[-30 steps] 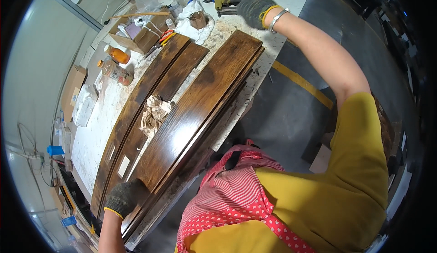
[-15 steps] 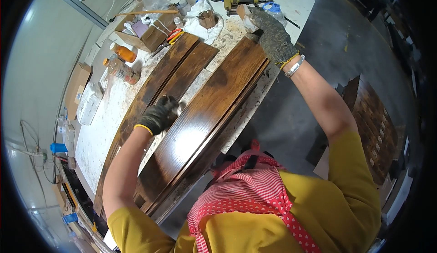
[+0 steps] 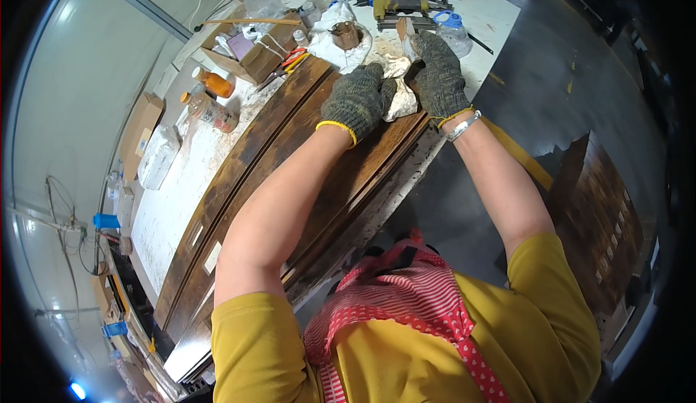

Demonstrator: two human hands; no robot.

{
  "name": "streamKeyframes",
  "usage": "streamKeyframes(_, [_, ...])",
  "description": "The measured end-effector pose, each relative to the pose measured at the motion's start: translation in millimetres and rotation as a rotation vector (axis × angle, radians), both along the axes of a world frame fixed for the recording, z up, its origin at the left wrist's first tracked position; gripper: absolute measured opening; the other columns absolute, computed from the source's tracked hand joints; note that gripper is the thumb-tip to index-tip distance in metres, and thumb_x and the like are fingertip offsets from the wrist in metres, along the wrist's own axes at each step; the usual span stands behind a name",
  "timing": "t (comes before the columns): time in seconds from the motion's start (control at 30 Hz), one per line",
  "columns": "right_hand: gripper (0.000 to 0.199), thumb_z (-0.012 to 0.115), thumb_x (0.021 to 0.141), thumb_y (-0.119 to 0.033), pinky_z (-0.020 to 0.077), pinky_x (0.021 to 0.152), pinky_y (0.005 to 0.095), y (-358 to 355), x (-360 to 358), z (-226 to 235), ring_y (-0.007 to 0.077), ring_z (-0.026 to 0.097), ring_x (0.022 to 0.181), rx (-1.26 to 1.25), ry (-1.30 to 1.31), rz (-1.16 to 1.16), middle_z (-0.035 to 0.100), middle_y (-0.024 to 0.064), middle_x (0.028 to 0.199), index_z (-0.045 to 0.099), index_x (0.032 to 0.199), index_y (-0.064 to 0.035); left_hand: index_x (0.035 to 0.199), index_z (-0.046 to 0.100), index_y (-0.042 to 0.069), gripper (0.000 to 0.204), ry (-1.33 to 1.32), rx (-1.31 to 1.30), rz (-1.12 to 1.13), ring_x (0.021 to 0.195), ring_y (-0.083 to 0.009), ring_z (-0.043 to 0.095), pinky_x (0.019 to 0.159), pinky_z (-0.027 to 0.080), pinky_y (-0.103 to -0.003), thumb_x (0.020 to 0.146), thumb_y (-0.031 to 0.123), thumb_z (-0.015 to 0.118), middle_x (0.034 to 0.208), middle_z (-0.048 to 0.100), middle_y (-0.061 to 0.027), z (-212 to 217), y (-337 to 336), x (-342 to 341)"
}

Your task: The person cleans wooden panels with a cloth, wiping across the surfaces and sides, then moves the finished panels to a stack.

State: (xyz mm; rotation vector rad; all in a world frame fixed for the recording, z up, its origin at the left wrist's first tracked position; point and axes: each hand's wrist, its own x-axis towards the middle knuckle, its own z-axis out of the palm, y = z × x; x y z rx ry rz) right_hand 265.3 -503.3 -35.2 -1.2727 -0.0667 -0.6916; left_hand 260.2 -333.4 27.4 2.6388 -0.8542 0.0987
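The left hand, in a dark knit glove, grips a crumpled pale rag over the far end of a brown wooden board. The right hand, gloved alike, holds a thin pale piece of unclear kind. Curved dark planks lie alongside on the white worktable, near red-handled scissors and a brown cup.

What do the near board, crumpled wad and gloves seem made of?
Near board: wood, probably, stained dark brown with slight sheen; grain shows. Crumpled wad: matte off-white paper or thin cloth; its folds suit both. Gloves: likely knitted yarn, matte grey; ribbed stitches show.
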Motion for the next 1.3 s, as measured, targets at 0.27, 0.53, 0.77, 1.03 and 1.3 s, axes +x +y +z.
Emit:
streamKeyframes(0.27, [0.034, 0.067, 0.093, -0.021, 0.0478, 0.087, 0.0288, 3.4, -8.4, 17.4, 0.0137, 0.059, 0.097, 0.182, 0.166, 0.152, 0.067, 0.0059, 0.109, 0.064, 0.120, -0.0006, 0.106, 0.060, 0.005, 0.024, 0.050, 0.291, 0.028, 0.097, -0.0394, 0.062, 0.084, 0.050, -0.047, 0.093, 0.025, 0.055, 0.106, 0.064, -0.0204, 18.8, 112.9, -72.6])
streamKeyframes(0.53, [0.031, 0.069, 0.093, -0.024, 0.0495, 0.067, 0.0214, 16.5, -12.8, 28.6, 0.0046, 0.058, 0.077, 0.083, 0.184, 0.249, 0.065, -0.0025, 0.099, 0.066, 0.117, -0.0050, 0.100, 0.060, 0.008, 0.020, -0.053, 0.569, 0.532, 0.086, -0.0392, 0.062, 0.075, 0.050, -0.049, 0.092, 0.027, 0.060, 0.086, 0.063, -0.0187, 55.6, 271.8, -151.1])
streamKeyframes(0.77, [0.027, 0.063, 0.096, -0.019, 0.0487, 0.086, 0.0276, 16.0, -3.3, 18.3, 0.0115, 0.057, 0.098, -0.494, -0.089, 0.130, 0.066, 0.0043, 0.108, 0.064, 0.118, -0.0023, 0.103, 0.066, 0.009, 0.023, -0.306, 0.275, 0.167, 0.086, -0.0311, 0.065, 0.076, 0.053, -0.041, 0.092, 0.025, 0.055, 0.098, 0.066, -0.0153, 1.9, 78.5, -87.6])
streamKeyframes(1.03, [0.025, 0.063, 0.095, -0.016, 0.0480, 0.084, 0.0257, -0.9, -4.0, 8.4, 0.0103, 0.058, 0.095, -0.568, -0.092, 0.040, 0.067, 0.0032, 0.105, 0.065, 0.116, -0.0013, 0.118, 0.059, 0.006, 0.033, 0.116, 0.047, 0.352, 0.090, -0.0405, 0.062, 0.080, 0.048, -0.048, 0.096, 0.030, 0.052, 0.099, 0.065, -0.0221, 14.8, 168.9, -135.0])
streamKeyframes(1.3, [0.034, 0.071, 0.090, -0.016, 0.0479, 0.082, 0.0249, 25.1, -17.8, 31.5, 0.0096, 0.057, 0.090, -0.272, 0.252, 0.167, 0.066, 0.0043, 0.104, 0.063, 0.118, 0.0006, 0.108, 0.062, 0.005, 0.027, 0.078, 0.165, 0.149, 0.092, -0.0402, 0.063, 0.080, 0.049, -0.049, 0.095, 0.027, 0.053, 0.100, 0.066, -0.0207, 16.0, 85.1, -67.2])
